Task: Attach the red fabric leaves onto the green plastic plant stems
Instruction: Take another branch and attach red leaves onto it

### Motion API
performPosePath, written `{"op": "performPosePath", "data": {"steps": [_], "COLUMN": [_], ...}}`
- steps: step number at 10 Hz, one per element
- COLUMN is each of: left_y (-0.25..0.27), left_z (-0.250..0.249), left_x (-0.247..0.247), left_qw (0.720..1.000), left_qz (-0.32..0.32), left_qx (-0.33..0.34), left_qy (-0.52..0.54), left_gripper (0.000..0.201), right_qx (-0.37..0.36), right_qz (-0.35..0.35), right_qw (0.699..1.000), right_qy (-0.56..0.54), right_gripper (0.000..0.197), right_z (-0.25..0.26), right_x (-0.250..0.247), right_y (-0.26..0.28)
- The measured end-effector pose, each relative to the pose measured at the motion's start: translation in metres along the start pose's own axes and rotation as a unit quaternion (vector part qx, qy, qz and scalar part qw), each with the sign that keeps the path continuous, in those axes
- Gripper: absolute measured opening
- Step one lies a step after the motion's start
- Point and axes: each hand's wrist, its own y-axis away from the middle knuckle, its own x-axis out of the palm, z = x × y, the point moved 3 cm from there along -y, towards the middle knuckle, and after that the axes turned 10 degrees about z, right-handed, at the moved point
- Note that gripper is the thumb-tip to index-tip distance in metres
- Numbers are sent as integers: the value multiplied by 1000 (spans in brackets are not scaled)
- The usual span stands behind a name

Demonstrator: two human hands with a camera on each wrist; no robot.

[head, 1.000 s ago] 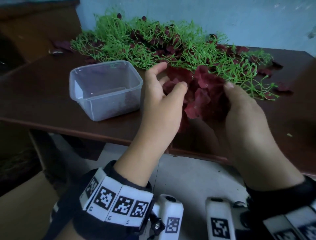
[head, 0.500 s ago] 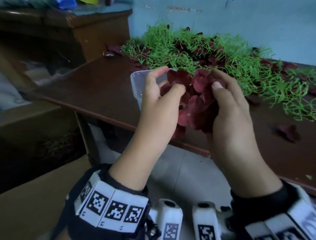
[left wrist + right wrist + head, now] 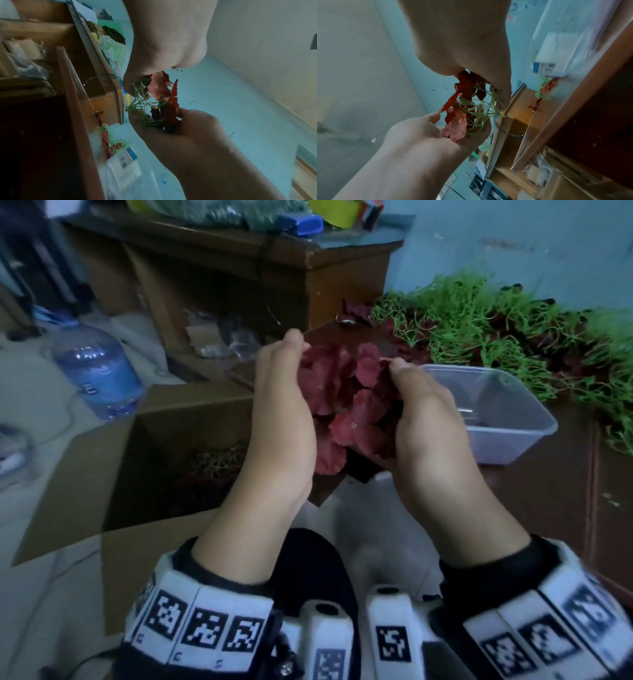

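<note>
Two hands close around one leafy cluster, held in the air between them. The left hand (image 3: 284, 405) curls its fingers (image 3: 485, 127) round the green plastic stems (image 3: 481, 112) on the far side of the bunch, thumb up at 12 o'clock; the right hand (image 3: 428, 419) pinches the red fabric leaves (image 3: 346, 405) at its thumb tip and cups the rest. In the wrist views the thin stems fan out between the two palms, with leaves already seated on several of them.

To do this step well, my judgement is that the left hand should hold the stem base steady while the right thumb and forefinger work a single leaf, not the bunch. The stems look springy and the fabric limp, so a leaf probably needs to be pushed down squarely over a stem tip; a sideways pull could drag off neighbours already fitted. Whether any tip is still bare I cannot tell, since the leaves hide them from above.

Outward, at 3 o'clock of the hands, a clear plastic tub (image 3: 507, 419) sits on the brown surface (image 3: 548, 508). At 2 o'clock lies the big heap of green stems and red leaves (image 3: 496, 337). At 9 o'clock an open cardboard box (image 3: 113, 460) stands on the floor, seemingly holding more greenery, and beyond it a large water bottle (image 3: 99, 371).
</note>
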Motion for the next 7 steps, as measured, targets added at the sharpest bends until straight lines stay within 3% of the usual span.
{"op": "performPosePath", "data": {"steps": [2,4,5,6,7], "left_y": [-7,-25,-35,-50,-62], "left_z": [-6,1,1,3,4], "left_x": [-71,-142,-177,-214,-234], "left_qw": [998,990,984,979,978], "left_qz": [-53,-133,-174,-201,-208], "left_qx": [-30,-47,-18,7,-3], "left_qy": [31,26,24,-16,-30], "left_gripper": [40,42,49,21,19], "right_qx": [114,151,180,176,185], "right_qz": [82,107,139,181,184], "right_qw": [990,983,974,966,964], "right_qy": [-7,14,15,53,56], "right_gripper": [42,36,33,35,36], "right_z": [-34,-58,-71,-88,-104], "right_x": [68,140,171,196,215], "right_y": [-35,-73,-85,-92,-99]}}
